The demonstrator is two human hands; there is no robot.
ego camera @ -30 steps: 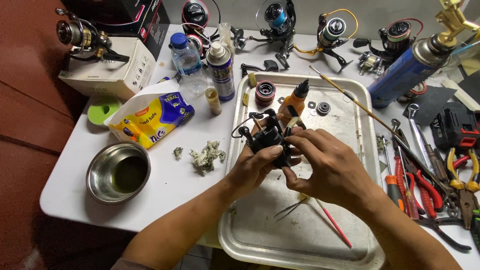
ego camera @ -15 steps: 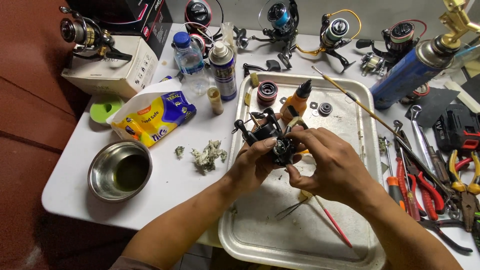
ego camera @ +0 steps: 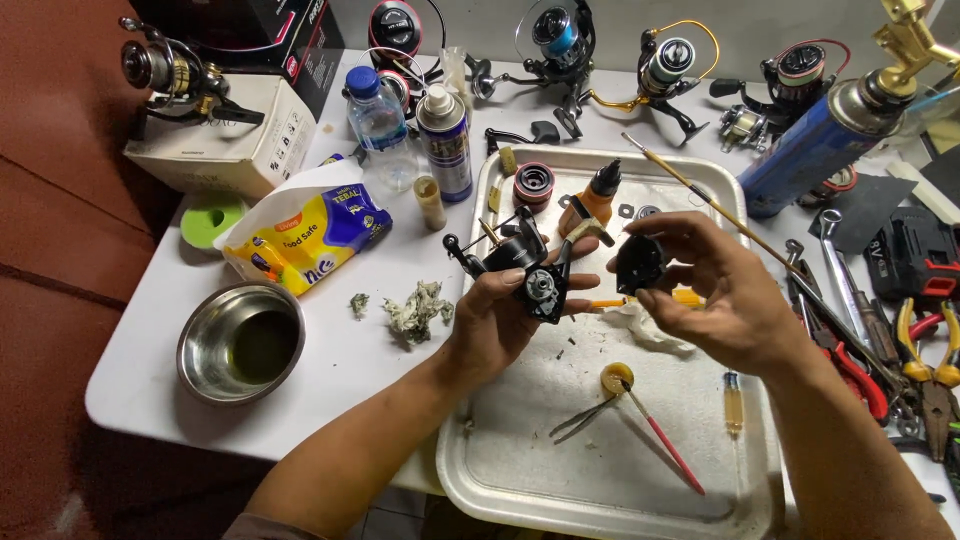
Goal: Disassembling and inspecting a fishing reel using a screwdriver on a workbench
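Note:
Over a white metal tray (ego camera: 520,470), my left hand (ego camera: 497,322) grips a black fishing reel body (ego camera: 525,270) with its inner gear side exposed. My right hand (ego camera: 718,290) holds a small black side cover (ego camera: 638,262) a little to the right of the reel, apart from it. On the tray lie an orange bottle with a black tip (ego camera: 598,196), a red-and-black spool (ego camera: 534,184), a small yellow gear (ego camera: 616,378), a red-handled brush (ego camera: 660,440), tweezers (ego camera: 580,417) and a small syringe (ego camera: 734,406).
A steel bowl (ego camera: 240,341) stands at left, near dirty tissue scraps (ego camera: 416,308) and a yellow-blue tissue pack (ego camera: 305,235). A spray can (ego camera: 446,142), water bottle (ego camera: 377,118), blue gas canister (ego camera: 820,146) and several reels (ego camera: 560,45) line the back. Pliers and wrenches (ego camera: 900,350) lie at right.
My hands were together on the reel; now the right hand has drawn away to the right with the black side cover, leaving the reel's inside exposed in my left hand.

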